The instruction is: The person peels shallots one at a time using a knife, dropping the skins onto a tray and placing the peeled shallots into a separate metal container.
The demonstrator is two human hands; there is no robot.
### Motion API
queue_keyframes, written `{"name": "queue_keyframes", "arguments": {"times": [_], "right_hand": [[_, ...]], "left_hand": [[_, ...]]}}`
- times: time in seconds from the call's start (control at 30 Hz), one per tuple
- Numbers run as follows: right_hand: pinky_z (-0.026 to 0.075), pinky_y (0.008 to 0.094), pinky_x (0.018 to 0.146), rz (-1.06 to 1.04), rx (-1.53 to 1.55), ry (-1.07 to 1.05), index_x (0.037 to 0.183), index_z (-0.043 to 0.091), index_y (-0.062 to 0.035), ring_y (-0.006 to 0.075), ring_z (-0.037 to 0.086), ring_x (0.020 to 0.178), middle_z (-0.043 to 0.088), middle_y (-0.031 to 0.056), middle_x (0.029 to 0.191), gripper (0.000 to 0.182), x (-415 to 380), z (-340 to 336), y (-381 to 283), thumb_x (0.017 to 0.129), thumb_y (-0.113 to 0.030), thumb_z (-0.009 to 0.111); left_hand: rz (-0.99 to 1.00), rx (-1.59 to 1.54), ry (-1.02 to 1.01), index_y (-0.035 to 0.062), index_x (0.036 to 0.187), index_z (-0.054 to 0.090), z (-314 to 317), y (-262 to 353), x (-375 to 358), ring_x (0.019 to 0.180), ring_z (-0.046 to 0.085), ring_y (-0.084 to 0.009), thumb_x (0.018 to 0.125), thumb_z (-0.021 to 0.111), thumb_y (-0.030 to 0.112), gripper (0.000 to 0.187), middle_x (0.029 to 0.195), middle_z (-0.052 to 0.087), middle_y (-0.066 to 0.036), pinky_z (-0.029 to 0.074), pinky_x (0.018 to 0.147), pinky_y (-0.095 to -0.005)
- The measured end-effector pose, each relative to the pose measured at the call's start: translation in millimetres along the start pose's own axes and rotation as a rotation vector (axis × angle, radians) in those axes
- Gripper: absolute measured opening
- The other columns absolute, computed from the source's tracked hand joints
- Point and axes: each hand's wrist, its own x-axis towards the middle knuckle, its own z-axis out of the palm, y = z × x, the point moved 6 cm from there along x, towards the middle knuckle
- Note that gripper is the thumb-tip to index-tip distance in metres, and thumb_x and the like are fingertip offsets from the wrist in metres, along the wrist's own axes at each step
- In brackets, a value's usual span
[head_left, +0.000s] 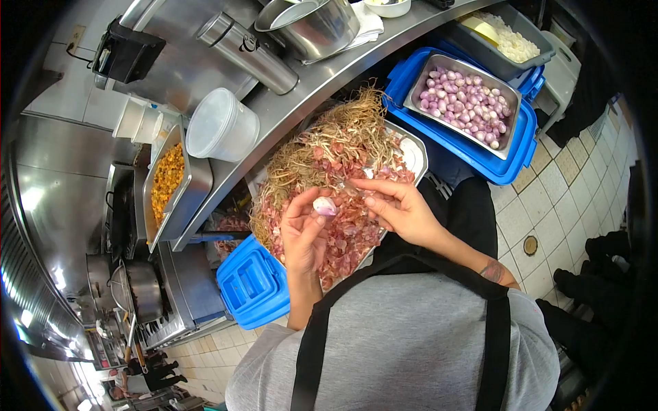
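Note:
My left hand (306, 236) is closed, with a peeled purple-and-white shallot (325, 206) held between thumb and fingertips. To its right, my right hand (403, 211) has its thumb and fingers pinched together, index finger pointing toward the shallot. Something thin seems to be at those fingertips, too small to make out. Both hands are above a large tray (417, 154) heaped with reddish shallot skins (346, 240). Dry, stringy roots and stalks (308, 161) cover the tray's far and left side.
At the upper right, a steel pan of peeled shallots (466, 103) rests on a blue lid (517, 154). Another blue lid (253, 284) lies left. The steel counter (322, 79) bears a plastic tub (223, 127), a steel flask (250, 55) and a pot (308, 27).

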Motion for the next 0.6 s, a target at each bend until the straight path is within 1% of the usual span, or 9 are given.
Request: {"name": "queue_keyframes", "arguments": {"times": [0.03,0.13,0.23,0.33,0.43,0.57,0.6], "right_hand": [[0.038,0.0167,0.051,-0.023,-0.012,-0.006,0.121,0.055,-0.0048,0.0002,0.048,0.06,0.057,-0.0038,0.072,0.033,-0.7,1.7,-1.6,0.089,-0.01,0.055],[0.038,0.0164,0.052,0.001,-0.114,-0.055,0.122,0.054,-0.0028,-0.0002,0.047,0.062,0.058,-0.0024,0.077,0.034,-2.4,3.5,2.3,0.089,-0.008,0.055],[0.038,0.0159,0.053,-0.028,-0.033,-0.075,0.121,0.054,-0.0017,-0.0006,0.046,0.063,0.059,-0.0018,0.081,0.034,-4.7,10.1,-0.7,0.088,-0.007,0.055],[0.038,0.0155,0.054,-0.023,-0.029,-0.089,0.121,0.054,-0.0016,-0.0005,0.047,0.063,0.059,-0.0022,0.081,0.034,-5.2,11.6,-1.1,0.088,-0.006,0.055],[0.038,0.0156,0.054,-0.058,-0.114,-0.069,0.122,0.053,-0.002,-0.0006,0.046,0.063,0.059,-0.0025,0.08,0.034,-2.4,7.6,-1.0,0.088,-0.007,0.055],[0.037,0.0151,0.053,-0.029,-0.023,-0.017,0.122,0.054,-0.0032,-0.0006,0.044,0.06,0.058,-0.0019,0.078,0.033,-0.8,0.0,3.9,0.089,-0.008,0.054],[0.036,0.0152,0.052,-0.021,-0.008,0.0,0.121,0.054,-0.0035,-0.0005,0.043,0.059,0.058,-0.002,0.077,0.033,0.1,-3.0,5.6,0.089,-0.008,0.054]], "left_hand": [[-0.004,-0.003,0.001,-0.0034,0.118,0.049,1.2,0.1,0.0,0.104,0.058,-0.0273,0.078,0.059,-0.007,0.041,0.114,0.056,-0.017,0.048,0.091,-0.0356],[-0.002,-0.026,-0.007,-0.003,0.115,0.052,2.6,0.0,0.7,0.104,0.058,-0.0267,0.079,0.06,-0.006,0.037,0.113,0.057,-0.016,0.048,0.091,-0.036],[0.012,-0.03,-0.006,-0.0023,0.113,0.053,-4.2,-4.7,-0.4,0.105,0.058,-0.0262,0.08,0.061,-0.004,0.034,0.113,0.057,-0.016,0.048,0.092,-0.0359],[0.002,-0.029,-0.008,-0.0016,0.111,0.054,-2.5,-7.1,-1.0,0.105,0.058,-0.0256,0.08,0.063,-0.003,0.032,0.112,0.057,-0.015,0.049,0.092,-0.0354],[-0.003,-0.027,-0.02,-0.0015,0.11,0.054,4.6,-6.7,-0.4,0.104,0.058,-0.0248,0.08,0.062,-0.002,0.031,0.112,0.057,-0.015,0.049,0.092,-0.035],[-0.039,0.025,-0.022,-0.0018,0.109,0.054,9.5,-6.6,0.8,0.105,0.058,-0.0255,0.082,0.06,-0.002,0.028,0.112,0.058,-0.016,0.048,0.092,-0.0345],[-0.046,0.054,0.024,-0.0017,0.108,0.054,8.3,-8.0,1.7,0.1,0.059,-0.024,0.082,0.06,-0.001,0.026,0.107,0.059,-0.014,0.05,0.087,-0.0326]]}}
